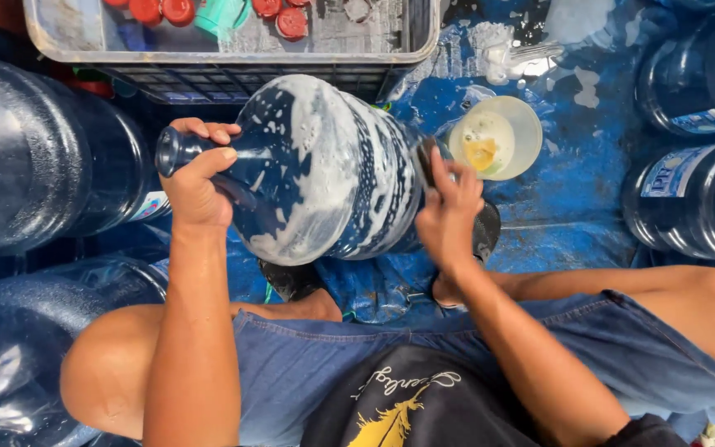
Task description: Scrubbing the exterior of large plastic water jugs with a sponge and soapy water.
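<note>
A: Left hand (196, 178)?

B: Arm runs straight up from the lap, wrist slightly bent. Fingers curled tight round the neck of the big blue water jug (324, 170), thumb under, knuckles on top. Firm hold, just behind the mouth.

A: Jug position?

B: Lying on its side across the middle, mouth to the left, base to the right. Coated in white suds. It sits above the knees, over the wet blue floor (573, 178).

A: Right hand (450, 211)?

B: Forearm angles in from lower right. Hand pressed against the jug's base end, fingers spread and partly bent. Something dark shows under the fingertips, a scrubber perhaps; cannot tell for sure, nor how tightly it is held.

A: Surroundings?

B: Pale plastic bowl (498, 136) with soapy liquid just beyond the right hand, close to the jug's base. Grey crate (233, 50) holding red caps (291, 22) above the jug. More blue jugs at left (43, 157) and at right (697, 194), standing apart from the one held.
</note>
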